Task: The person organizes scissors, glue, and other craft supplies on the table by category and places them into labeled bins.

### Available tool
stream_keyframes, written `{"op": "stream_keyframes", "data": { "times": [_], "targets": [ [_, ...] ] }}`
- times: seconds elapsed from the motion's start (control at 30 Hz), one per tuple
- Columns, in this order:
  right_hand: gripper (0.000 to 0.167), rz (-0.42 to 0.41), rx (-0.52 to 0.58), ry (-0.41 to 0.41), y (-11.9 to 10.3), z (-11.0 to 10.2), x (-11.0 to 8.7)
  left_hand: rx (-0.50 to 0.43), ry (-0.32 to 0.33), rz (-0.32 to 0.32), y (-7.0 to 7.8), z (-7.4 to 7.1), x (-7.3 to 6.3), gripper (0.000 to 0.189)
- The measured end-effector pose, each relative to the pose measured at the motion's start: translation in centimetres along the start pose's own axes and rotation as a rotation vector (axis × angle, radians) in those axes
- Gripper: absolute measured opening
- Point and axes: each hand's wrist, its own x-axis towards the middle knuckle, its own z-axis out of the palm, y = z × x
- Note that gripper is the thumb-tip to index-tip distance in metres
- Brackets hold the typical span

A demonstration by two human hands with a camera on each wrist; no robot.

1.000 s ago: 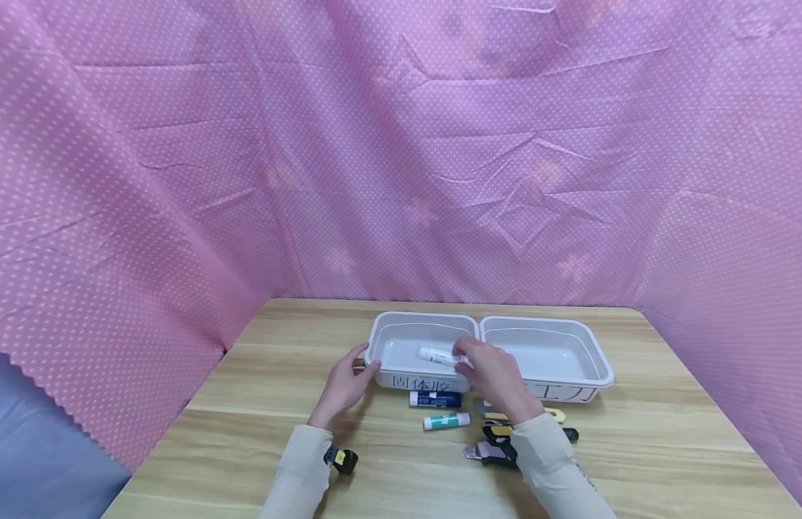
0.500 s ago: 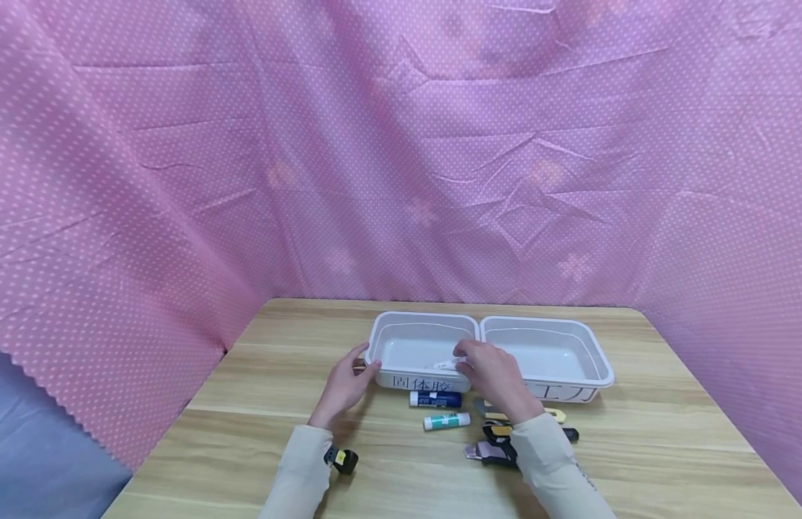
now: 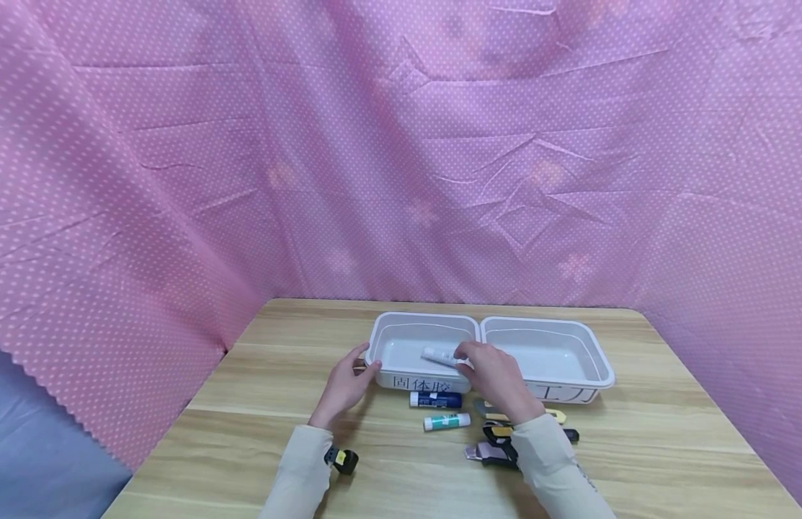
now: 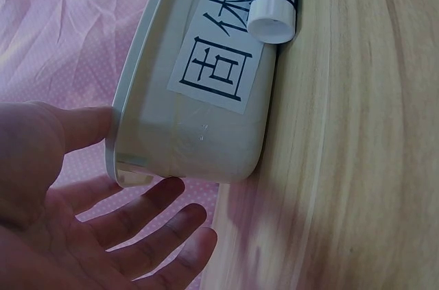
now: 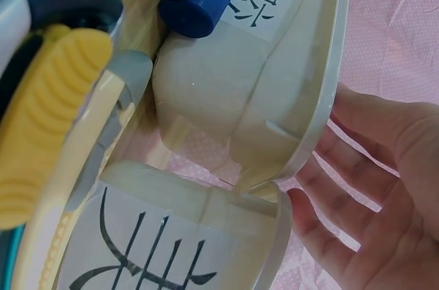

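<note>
A white glue stick (image 3: 439, 357) lies slanted in the left white plastic bin (image 3: 423, 324), its right end close by my right hand (image 3: 491, 371). In the right wrist view, that hand's relaxed fingers (image 5: 343, 173) reach past the bin's rim, and the wall hides the tips. My left hand (image 3: 344, 389) holds the bin's left end. The left wrist view shows its thumb against the rim and its fingers around the corner. In front of this bin lie a dark blue glue stick (image 3: 435, 400) and a green-and-white glue stick (image 3: 447, 422).
The right white bin (image 3: 598, 364) stands against the left one, also labelled in front. Partly under my right forearm lie several utility knives, among them a yellow one (image 3: 556, 415) and a pale purple and black one (image 3: 491, 452). A pink dotted cloth (image 3: 439, 180) hangs behind the table.
The white glue stick shifted toward the bin's front wall, mostly out of sight half a second ago, then back toward the middle. Both hands have stayed nearly still.
</note>
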Motion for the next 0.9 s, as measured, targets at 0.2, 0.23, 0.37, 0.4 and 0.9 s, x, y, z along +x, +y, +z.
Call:
{"op": "stream_keyframes", "data": {
  "times": [0.2,0.23,0.37,0.4,0.9],
  "targets": [
    [0.015,0.001,0.007,0.000,0.1,0.1,-0.1,0.010,0.002,0.000,-0.2,0.1,0.1,0.057],
    [0.015,-0.001,0.009,-0.001,0.0,0.0,-0.1,0.010,0.003,0.001,-0.2,0.1,0.1,0.057],
    [0.015,0.009,0.024,-0.013,0.1,0.0,-0.2,0.006,0.008,0.005,-0.3,0.1,0.2,0.057],
    [0.015,0.011,0.027,-0.016,0.1,0.0,-0.2,0.005,0.008,0.005,-0.4,0.1,0.2,0.057],
    [0.017,-0.123,-0.028,0.019,0.2,-0.1,-1.6,0.000,0.013,-0.005,0.0,0.3,-0.4,0.058]
  ]
}}
